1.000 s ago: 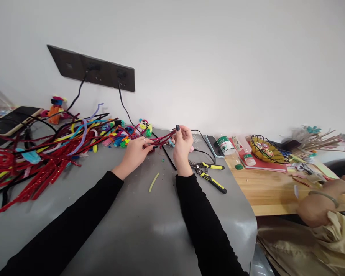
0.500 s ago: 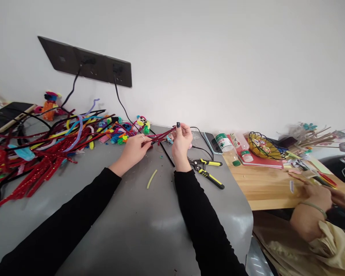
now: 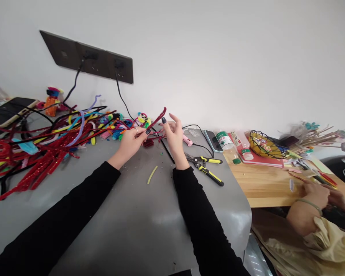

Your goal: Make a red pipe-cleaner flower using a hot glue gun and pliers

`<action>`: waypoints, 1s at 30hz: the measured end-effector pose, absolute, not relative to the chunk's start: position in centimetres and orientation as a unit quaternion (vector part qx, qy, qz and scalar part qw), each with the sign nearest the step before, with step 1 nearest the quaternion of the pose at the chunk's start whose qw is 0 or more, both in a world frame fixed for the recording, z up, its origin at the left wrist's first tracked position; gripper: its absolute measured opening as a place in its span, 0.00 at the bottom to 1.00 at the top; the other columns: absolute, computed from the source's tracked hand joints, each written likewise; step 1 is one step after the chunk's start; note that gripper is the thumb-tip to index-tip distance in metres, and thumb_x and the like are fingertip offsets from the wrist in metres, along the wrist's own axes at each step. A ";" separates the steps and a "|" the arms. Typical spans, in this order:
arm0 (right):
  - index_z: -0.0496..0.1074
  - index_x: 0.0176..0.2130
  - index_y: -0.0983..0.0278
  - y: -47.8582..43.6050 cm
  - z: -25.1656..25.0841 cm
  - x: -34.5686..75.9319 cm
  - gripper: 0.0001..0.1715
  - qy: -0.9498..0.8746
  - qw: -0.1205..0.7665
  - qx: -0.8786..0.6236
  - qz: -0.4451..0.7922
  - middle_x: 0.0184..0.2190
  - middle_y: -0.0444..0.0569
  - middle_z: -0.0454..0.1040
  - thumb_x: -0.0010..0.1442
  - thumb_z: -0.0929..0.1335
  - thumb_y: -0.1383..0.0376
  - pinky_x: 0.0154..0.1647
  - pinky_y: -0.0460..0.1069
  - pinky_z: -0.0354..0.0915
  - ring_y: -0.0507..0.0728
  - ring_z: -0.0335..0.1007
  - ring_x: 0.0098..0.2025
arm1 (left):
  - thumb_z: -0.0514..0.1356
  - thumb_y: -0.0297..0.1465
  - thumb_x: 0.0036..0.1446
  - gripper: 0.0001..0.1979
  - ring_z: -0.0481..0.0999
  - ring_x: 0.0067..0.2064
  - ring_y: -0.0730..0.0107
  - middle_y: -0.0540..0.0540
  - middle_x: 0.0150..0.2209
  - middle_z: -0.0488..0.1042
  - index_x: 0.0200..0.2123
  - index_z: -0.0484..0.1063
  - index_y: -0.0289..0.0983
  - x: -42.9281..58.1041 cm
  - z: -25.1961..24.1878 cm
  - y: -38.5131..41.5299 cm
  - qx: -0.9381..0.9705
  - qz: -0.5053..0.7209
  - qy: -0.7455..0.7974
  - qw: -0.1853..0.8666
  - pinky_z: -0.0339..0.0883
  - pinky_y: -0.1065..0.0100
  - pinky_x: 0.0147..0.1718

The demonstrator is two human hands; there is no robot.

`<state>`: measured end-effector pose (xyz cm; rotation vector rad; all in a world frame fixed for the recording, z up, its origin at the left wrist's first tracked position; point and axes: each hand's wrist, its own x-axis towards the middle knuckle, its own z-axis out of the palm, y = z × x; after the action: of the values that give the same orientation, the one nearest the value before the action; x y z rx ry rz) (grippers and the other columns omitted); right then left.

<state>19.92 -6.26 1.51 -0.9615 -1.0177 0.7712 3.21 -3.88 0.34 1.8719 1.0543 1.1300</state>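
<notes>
Between the thumb and fingers of my left hand (image 3: 132,144) is a dark red pipe cleaner (image 3: 157,119), whose bent tip points up and to the right. A tightly wound dark red piece (image 3: 148,142) hangs just under those fingertips; whether it joins the pipe cleaner I cannot tell. My right hand (image 3: 174,138) is beside it with fingers apart, and nothing shows in its grip. Past the right wrist lie pliers (image 3: 206,168) with yellow and black handles. A pink tool (image 3: 187,140) with a black cord is partly behind my right hand. A short yellow-green strip (image 3: 152,174) lies nearer me.
Pipe cleaners (image 3: 50,161) of many colours are heaped at left, with small fuzzy figures (image 3: 143,119) by the wall. At right are a phone (image 3: 213,141), a plastic bottle (image 3: 227,145) and a yellow basket (image 3: 263,145). Another person's hands (image 3: 314,197) are over the wooden table (image 3: 255,188).
My right hand has come off the pipe cleaner, its fingers opening as it moved slightly left. The pipe cleaner's freed end now sticks up, still in my left hand.
</notes>
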 end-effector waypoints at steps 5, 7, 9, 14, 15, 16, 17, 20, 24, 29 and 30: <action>0.71 0.33 0.62 -6.3 1.3 19.3 0.26 -0.513 0.615 -0.429 0.418 0.18 0.35 0.67 0.56 0.74 0.42 0.22 0.44 0.55 0.46 0.57 0.21 | 0.56 0.38 0.59 0.14 0.68 0.27 0.68 0.47 0.26 0.73 0.29 0.75 0.35 3.4 0.2 -4.0 0.747 0.424 0.396 0.324 0.62 0.67 0.29; 0.71 0.31 0.62 -6.1 1.1 19.3 0.27 -0.500 0.621 -0.427 0.427 0.19 0.36 0.68 0.55 0.74 0.42 0.22 0.44 0.56 0.46 0.57 0.20 | 0.55 0.35 0.59 0.13 0.70 0.30 0.66 0.46 0.29 0.74 0.32 0.77 0.35 3.4 0.0 -4.0 0.768 0.414 0.389 0.295 0.64 0.66 0.32; 0.72 0.32 0.63 -5.8 0.9 19.4 0.27 -0.485 0.627 -0.430 0.433 0.19 0.36 0.69 0.55 0.74 0.42 0.22 0.44 0.58 0.46 0.59 0.20 | 0.54 0.34 0.61 0.14 0.71 0.32 0.65 0.46 0.30 0.74 0.32 0.78 0.35 3.4 -0.1 -4.0 0.796 0.397 0.383 0.251 0.65 0.65 0.35; 0.70 0.30 0.62 -5.3 0.3 19.5 0.25 -0.478 0.636 -0.449 0.407 0.19 0.37 0.71 0.57 0.73 0.45 0.21 0.43 0.58 0.46 0.60 0.19 | 0.51 0.34 0.66 0.16 0.71 0.33 0.64 0.45 0.31 0.70 0.32 0.76 0.36 3.3 -0.5 -3.6 0.836 0.360 0.377 0.172 0.64 0.64 0.36; 0.69 0.30 0.62 -5.3 0.2 19.4 0.23 -0.480 0.636 -0.455 0.397 0.19 0.37 0.71 0.58 0.73 0.46 0.21 0.44 0.58 0.46 0.61 0.19 | 0.51 0.34 0.67 0.17 0.70 0.33 0.64 0.45 0.31 0.69 0.32 0.76 0.36 3.3 -0.6 -3.6 0.839 0.357 0.376 0.166 0.64 0.64 0.35; 0.68 0.29 0.62 -5.4 0.2 19.4 0.22 -0.482 0.636 -0.464 0.385 0.19 0.37 0.71 0.60 0.73 0.48 0.21 0.44 0.58 0.46 0.61 0.19 | 0.50 0.34 0.67 0.17 0.70 0.33 0.63 0.45 0.31 0.68 0.31 0.75 0.36 3.3 -0.7 -3.5 0.841 0.355 0.375 0.161 0.64 0.64 0.35; 0.67 0.28 0.61 -5.4 0.2 19.3 0.20 -0.484 0.635 -0.475 0.369 0.19 0.37 0.71 0.61 0.72 0.51 0.22 0.44 0.58 0.47 0.61 0.20 | 0.50 0.34 0.68 0.18 0.70 0.33 0.63 0.45 0.31 0.68 0.31 0.75 0.36 3.3 -0.9 -3.4 0.843 0.355 0.374 0.154 0.64 0.63 0.35; 0.66 0.27 0.60 -5.6 0.1 19.2 0.17 -0.489 0.630 -0.515 0.315 0.19 0.38 0.70 0.65 0.70 0.58 0.26 0.45 0.60 0.48 0.63 0.21 | 0.50 0.34 0.68 0.18 0.70 0.35 0.62 0.44 0.32 0.67 0.28 0.73 0.37 3.4 -1.2 -3.4 0.846 0.356 0.372 0.135 0.64 0.63 0.36; 0.65 0.28 0.59 -5.6 -0.1 19.2 0.14 -0.511 0.613 -0.553 0.237 0.21 0.38 0.70 0.65 0.69 0.64 0.30 0.45 0.61 0.50 0.65 0.24 | 0.51 0.33 0.66 0.16 0.69 0.33 0.63 0.45 0.31 0.67 0.28 0.73 0.37 3.6 -1.0 -3.7 0.846 0.353 0.361 0.173 0.62 0.63 0.34; 0.62 0.29 0.59 -5.5 -0.3 19.4 0.17 -0.534 0.600 -0.540 0.251 0.22 0.38 0.69 0.67 0.67 0.56 0.30 0.45 0.62 0.50 0.66 0.25 | 0.56 0.43 0.62 0.19 0.68 0.28 0.67 0.47 0.26 0.68 0.23 0.67 0.38 3.8 0.1 -4.3 0.759 0.346 0.372 0.408 0.62 0.66 0.29; 0.62 0.30 0.59 -5.5 -0.3 19.4 0.18 -0.534 0.600 -0.534 0.267 0.22 0.38 0.69 0.67 0.67 0.54 0.29 0.44 0.62 0.50 0.66 0.25 | 0.57 0.46 0.61 0.20 0.68 0.28 0.67 0.47 0.26 0.68 0.23 0.68 0.38 3.8 0.3 -4.4 0.724 0.345 0.373 0.467 0.62 0.66 0.29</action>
<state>19.35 -5.53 -0.32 -1.2371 -1.2370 0.6182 3.80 -4.41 0.26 1.7762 0.9155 0.8454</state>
